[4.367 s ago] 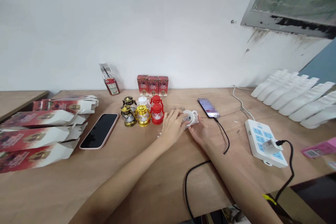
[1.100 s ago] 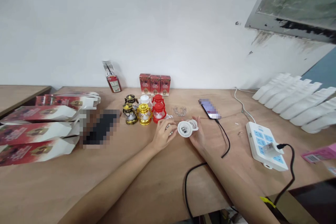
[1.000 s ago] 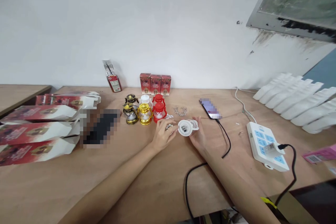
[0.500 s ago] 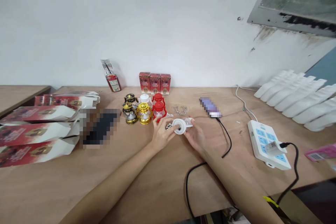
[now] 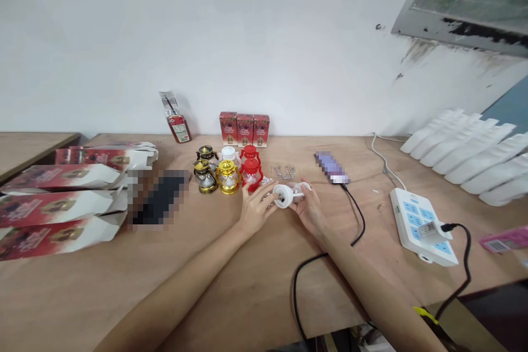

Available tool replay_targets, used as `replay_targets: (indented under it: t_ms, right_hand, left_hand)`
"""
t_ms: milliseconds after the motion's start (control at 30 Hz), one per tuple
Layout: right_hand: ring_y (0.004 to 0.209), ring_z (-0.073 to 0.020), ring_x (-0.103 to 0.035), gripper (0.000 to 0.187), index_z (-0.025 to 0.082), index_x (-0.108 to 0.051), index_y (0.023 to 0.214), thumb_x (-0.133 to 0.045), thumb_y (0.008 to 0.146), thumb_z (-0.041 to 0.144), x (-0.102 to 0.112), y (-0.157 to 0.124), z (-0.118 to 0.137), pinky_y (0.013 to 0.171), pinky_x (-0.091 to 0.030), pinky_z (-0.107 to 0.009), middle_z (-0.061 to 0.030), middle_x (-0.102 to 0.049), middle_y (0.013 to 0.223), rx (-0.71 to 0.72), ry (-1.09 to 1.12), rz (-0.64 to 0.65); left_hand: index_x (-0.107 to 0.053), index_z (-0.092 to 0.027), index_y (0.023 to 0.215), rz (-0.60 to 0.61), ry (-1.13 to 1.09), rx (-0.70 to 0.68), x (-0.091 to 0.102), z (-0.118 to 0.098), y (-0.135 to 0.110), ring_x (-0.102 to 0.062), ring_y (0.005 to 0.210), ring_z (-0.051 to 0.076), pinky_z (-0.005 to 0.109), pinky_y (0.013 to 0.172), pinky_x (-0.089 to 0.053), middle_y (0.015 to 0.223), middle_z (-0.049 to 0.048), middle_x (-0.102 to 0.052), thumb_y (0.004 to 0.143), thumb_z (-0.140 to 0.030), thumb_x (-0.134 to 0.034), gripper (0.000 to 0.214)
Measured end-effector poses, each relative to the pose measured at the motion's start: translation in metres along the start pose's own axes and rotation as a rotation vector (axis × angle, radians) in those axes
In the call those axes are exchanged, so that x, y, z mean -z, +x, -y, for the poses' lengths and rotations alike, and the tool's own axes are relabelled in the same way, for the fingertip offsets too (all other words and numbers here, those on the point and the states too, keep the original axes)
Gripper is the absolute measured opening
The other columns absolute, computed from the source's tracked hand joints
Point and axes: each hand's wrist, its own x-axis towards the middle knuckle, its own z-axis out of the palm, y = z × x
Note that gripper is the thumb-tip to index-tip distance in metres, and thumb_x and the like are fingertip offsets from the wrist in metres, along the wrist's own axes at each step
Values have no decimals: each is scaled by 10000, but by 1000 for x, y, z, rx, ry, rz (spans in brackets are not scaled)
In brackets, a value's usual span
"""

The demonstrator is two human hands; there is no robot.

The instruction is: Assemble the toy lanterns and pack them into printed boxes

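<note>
A small white lantern [image 5: 284,196] lies on its side above the table, its round open base facing me. A small dark part shows inside the base. My right hand [image 5: 309,210] is closed around the lantern's top end. My left hand [image 5: 256,208] has its fingers closed at the base rim; whether they pinch anything small is hidden. Just beyond are finished-looking lanterns: two red ones [image 5: 251,173], a gold one [image 5: 228,177], a white one [image 5: 229,155] and two bronze ones [image 5: 205,177]. A heap of small metal wire pieces [image 5: 283,171] lies behind my hands.
Red boxes [image 5: 245,131] stand by the wall, near a bottle-shaped pack [image 5: 179,127]. Open red cartons [image 5: 61,206] and a dark blurred device [image 5: 160,198] lie left. On the right are a phone [image 5: 331,167] with a black cable, a power strip [image 5: 423,228] and white folded sleeves [image 5: 466,154].
The lantern has turned, so its white frame shows more from the side. My left fingers have shifted from inside the base toward its rim, and the small round pieces beside them are now hidden.
</note>
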Motion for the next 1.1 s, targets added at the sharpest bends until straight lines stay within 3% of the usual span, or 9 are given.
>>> replay_targets:
  t_ms: [300,467,800,1100]
  right_hand:
    - [794,-143,-662,359,269,-477,925,-726,688,372,5,3,-1,673,-587,-311,45,-655,856,26,-24,-63]
    - [823,-132,-640,449,303,-452,997,-745,662,362,3,2,-5,669,-587,-304,52,-612,908,93,-95,-113]
    - [934,-135,-595,715,325,-394,1200,-785,604,268,-3,-8,-19,774,-558,-297,9,-555,1058,207,-336,-68]
    - [985,-138,-585,721,302,-425,1197,-794,584,219,-4,-9,-20,835,-530,-291,-13,-530,1133,243,-374,-66]
  left_hand:
    - [-621,-219,986,43,20,44,-3,5,-3,-635,988,175,373,903,-342,1098,61,-685,880,-278,-550,140]
    - [-643,-232,1020,78,34,24,-1,10,-10,-645,950,172,391,906,-347,989,26,-723,897,-295,-527,180]
    - [-690,-260,835,244,77,97,7,17,-20,-570,957,190,400,859,-316,892,-22,-726,873,-286,-556,142]
    - [-664,-219,773,302,118,202,6,15,-18,-546,874,194,398,821,-300,808,-2,-707,874,-262,-550,159]
